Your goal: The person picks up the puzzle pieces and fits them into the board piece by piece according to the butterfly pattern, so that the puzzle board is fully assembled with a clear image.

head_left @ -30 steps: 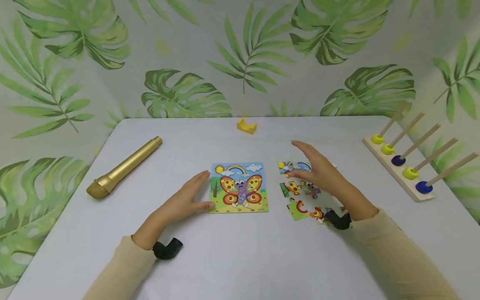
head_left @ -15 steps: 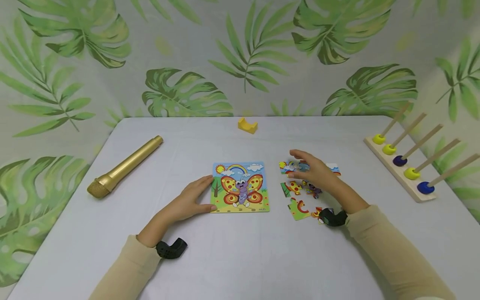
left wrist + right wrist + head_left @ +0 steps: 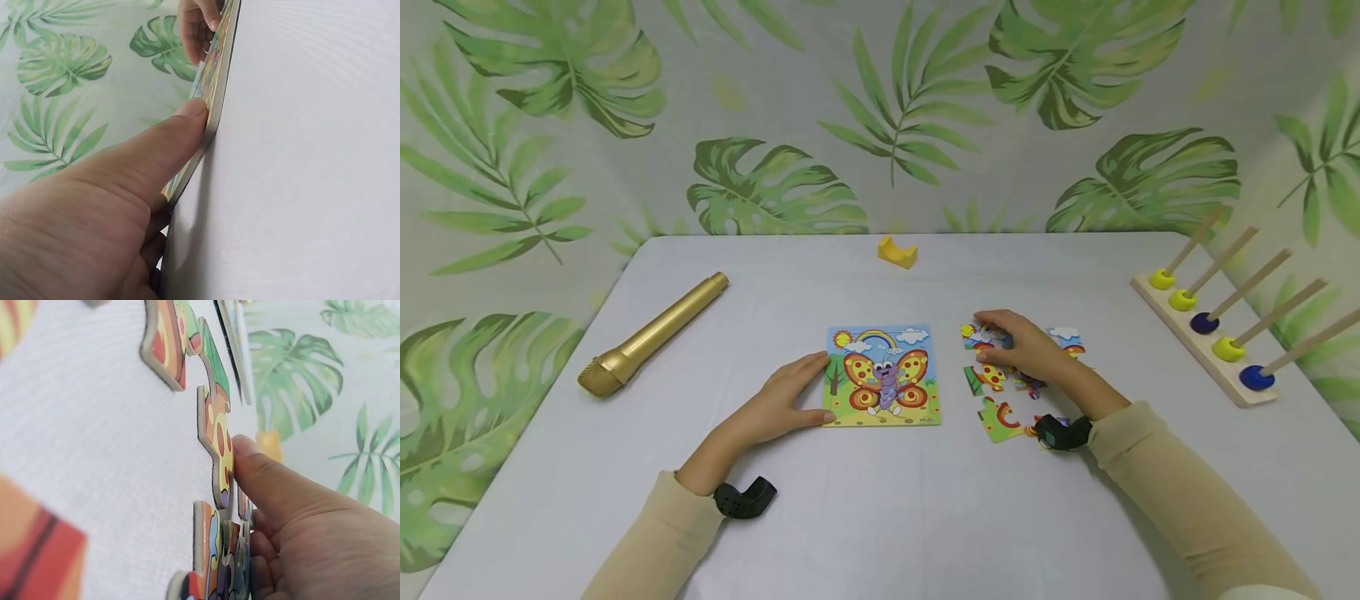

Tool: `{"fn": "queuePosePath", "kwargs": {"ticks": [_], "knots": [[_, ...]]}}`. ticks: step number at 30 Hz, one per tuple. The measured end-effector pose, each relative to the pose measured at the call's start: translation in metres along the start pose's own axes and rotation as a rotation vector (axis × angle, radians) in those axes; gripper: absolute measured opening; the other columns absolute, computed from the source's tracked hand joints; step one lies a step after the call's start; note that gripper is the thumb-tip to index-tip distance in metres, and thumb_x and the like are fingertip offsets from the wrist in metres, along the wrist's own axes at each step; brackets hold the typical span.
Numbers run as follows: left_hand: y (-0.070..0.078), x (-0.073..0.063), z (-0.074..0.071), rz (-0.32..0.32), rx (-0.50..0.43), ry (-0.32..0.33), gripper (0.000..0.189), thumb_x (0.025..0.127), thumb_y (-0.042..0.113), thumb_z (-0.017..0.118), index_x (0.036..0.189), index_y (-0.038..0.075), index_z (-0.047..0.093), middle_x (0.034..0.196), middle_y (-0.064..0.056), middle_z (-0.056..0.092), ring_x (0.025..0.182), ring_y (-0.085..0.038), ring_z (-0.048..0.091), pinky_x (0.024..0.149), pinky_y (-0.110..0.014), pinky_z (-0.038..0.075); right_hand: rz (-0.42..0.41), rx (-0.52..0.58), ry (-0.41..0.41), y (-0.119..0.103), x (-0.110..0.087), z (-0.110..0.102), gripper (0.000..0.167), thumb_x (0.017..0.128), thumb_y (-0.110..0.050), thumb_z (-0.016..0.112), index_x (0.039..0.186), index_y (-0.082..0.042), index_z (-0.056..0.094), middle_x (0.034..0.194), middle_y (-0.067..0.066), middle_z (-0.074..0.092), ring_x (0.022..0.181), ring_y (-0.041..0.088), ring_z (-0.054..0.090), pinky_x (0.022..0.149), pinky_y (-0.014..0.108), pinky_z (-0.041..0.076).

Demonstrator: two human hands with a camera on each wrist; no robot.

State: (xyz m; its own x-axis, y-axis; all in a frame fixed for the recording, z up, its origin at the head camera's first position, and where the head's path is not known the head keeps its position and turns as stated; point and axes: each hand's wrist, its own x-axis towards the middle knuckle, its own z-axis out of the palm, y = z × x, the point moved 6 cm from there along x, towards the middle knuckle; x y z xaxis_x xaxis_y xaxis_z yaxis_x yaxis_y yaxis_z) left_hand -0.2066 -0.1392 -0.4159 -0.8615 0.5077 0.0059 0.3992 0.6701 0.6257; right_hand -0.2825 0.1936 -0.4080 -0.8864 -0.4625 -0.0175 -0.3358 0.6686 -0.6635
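Observation:
A square butterfly puzzle board (image 3: 887,375) lies mid-table. My left hand (image 3: 782,400) rests at its left side, the long fingers fairly straight by the edge and the thumb (image 3: 184,122) on the near left corner. To the right, loose jigsaw pieces lie in rough rows. My right hand (image 3: 1026,346) is low over the top rows, fingertips at the far edge of the sun piece (image 3: 967,332) and thumb (image 3: 256,465) close by the spotted wing piece (image 3: 220,447). It partly hides the pieces beneath. A green corner piece (image 3: 997,421) lies nearer me.
A gold microphone (image 3: 655,333) lies on the left of the white table (image 3: 865,517). At the back stands a small yellow block (image 3: 897,253) with a curved notch. A wooden peg stand (image 3: 1202,337) with yellow and blue beads is on the right. A leaf-print cloth hangs behind.
My right hand has lowered and come nearer the loose pieces, its fingers and thumb drawing closer together. The left hand has moved slightly right, with its thumb now on the board's corner.

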Motion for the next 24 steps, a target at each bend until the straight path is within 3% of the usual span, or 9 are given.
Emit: {"fn": "queuePosePath", "kwargs": {"ticks": [7, 13, 24], "knots": [[0.000, 0.000, 0.000, 0.002, 0.016, 0.000, 0.083, 0.077, 0.041, 0.068, 0.141, 0.006, 0.027, 0.145, -0.008, 0.023, 0.131, -0.031, 0.018, 0.104, -0.049, 0.014, -0.013, -0.063, 0.007, -0.004, -0.001, -0.001, 0.065, 0.079, -0.035, 0.068, 0.132, -0.006, 0.044, 0.131, 0.017, 0.037, 0.122, 0.037, 0.030, 0.096, 0.054, 0.026], [0.001, 0.001, 0.000, 0.006, 0.017, 0.002, 0.083, 0.077, 0.042, 0.067, 0.141, 0.007, 0.027, 0.145, -0.008, 0.023, 0.131, -0.031, 0.018, 0.103, -0.050, 0.014, -0.028, -0.091, 0.066, -0.012, -0.003, -0.006, 0.064, 0.078, -0.036, 0.069, 0.129, -0.005, 0.047, 0.125, 0.018, 0.040, 0.115, 0.035, 0.039, 0.093, 0.053, 0.032], [-0.001, 0.001, 0.001, 0.022, 0.021, 0.006, 0.083, 0.077, 0.045, 0.066, 0.141, 0.007, 0.029, 0.145, -0.008, 0.023, 0.131, -0.030, 0.018, 0.104, -0.049, 0.014, -0.245, 0.052, 0.170, -0.080, -0.004, -0.011, 0.055, 0.076, -0.024, 0.073, 0.124, -0.008, 0.052, 0.115, 0.007, 0.045, 0.108, 0.024, 0.043, 0.091, 0.049, 0.035]]}}
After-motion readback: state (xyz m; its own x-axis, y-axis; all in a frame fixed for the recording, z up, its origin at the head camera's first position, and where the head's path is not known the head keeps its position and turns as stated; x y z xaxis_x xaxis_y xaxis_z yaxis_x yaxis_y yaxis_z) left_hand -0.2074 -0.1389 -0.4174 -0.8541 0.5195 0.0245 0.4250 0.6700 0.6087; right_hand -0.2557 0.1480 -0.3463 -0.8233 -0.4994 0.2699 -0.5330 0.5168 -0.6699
